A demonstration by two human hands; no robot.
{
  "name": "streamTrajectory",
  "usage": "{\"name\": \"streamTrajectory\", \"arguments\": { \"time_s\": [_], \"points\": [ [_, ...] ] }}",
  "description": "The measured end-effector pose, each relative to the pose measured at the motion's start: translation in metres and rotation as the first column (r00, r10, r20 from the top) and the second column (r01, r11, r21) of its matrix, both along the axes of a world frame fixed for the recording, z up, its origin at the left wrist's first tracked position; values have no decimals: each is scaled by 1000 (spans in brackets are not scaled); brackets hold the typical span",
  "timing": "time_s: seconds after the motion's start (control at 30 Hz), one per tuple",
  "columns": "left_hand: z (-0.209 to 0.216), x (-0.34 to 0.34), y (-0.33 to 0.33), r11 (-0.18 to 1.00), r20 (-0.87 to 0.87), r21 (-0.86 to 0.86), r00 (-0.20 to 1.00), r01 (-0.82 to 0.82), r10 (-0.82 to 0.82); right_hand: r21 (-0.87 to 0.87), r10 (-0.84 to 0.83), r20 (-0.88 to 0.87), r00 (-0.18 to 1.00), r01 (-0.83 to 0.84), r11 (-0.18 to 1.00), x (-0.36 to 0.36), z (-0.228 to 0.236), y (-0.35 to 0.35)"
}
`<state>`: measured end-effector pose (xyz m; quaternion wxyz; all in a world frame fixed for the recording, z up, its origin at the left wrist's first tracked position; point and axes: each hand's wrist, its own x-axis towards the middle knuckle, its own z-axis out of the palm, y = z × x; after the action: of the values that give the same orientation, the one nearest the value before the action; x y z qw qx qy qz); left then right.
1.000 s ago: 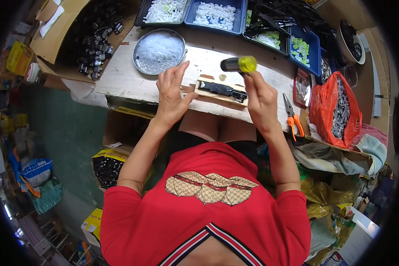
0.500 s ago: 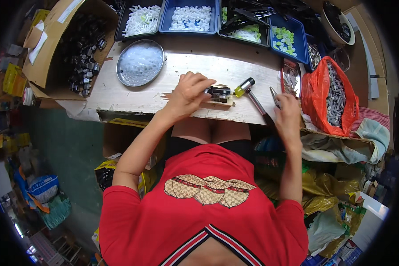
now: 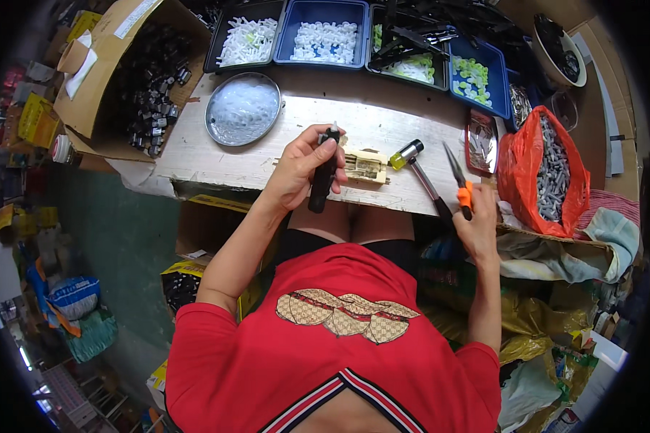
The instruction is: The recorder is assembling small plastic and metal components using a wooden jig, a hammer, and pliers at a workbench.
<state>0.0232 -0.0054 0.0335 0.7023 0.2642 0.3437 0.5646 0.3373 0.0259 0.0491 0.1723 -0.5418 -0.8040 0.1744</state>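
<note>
My left hand (image 3: 295, 172) is closed around a long black part (image 3: 323, 184), holding it upright just left of the fixture. A small white tip sticks out of its top end. Beside it on the bench lies a pale wooden-looking block (image 3: 367, 165) with a slot cut in it. My right hand (image 3: 478, 227) grips pointed-nose pliers (image 3: 455, 167) by their orange and black handles, the jaws pointing to the far side. Between the block and the pliers lies a hammer (image 3: 423, 177) with a yellow face and a dark handle.
A round metal tray (image 3: 245, 141) lies at left, near a carton (image 3: 87, 94) of black parts. Blue bins (image 3: 321, 63) of small white and green pieces line the back. At right are a red dish (image 3: 471, 148) and a red bag (image 3: 516, 169) of grey pieces.
My left hand has lifted the black part out of the slotted block and turned it upright. My right hand has drawn back a little, and the pliers' orange handle now shows.
</note>
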Motion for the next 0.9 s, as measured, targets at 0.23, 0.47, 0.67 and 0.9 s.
{"name": "streamTrajectory", "arguments": {
  "time_s": [0.23,0.47,0.67,0.9],
  "points": [
    [-2,10,-14,998,-410,61,911,-12,36,-228,301,-406,863,-415,881,-65,9,-9],
    [-2,12,-20,982,-636,175,754,-65,163,-182,373,-403,836,-473,862,-82,6,-14],
    [0,13,-19,944,-729,327,621,-55,289,-157,410,-301,861,-468,870,-85,7,-15],
    [1,-3,-21,962,-193,-227,961,153,-199,-216,466,-190,864,-500,839,-79,4,-14]
  ]
}}
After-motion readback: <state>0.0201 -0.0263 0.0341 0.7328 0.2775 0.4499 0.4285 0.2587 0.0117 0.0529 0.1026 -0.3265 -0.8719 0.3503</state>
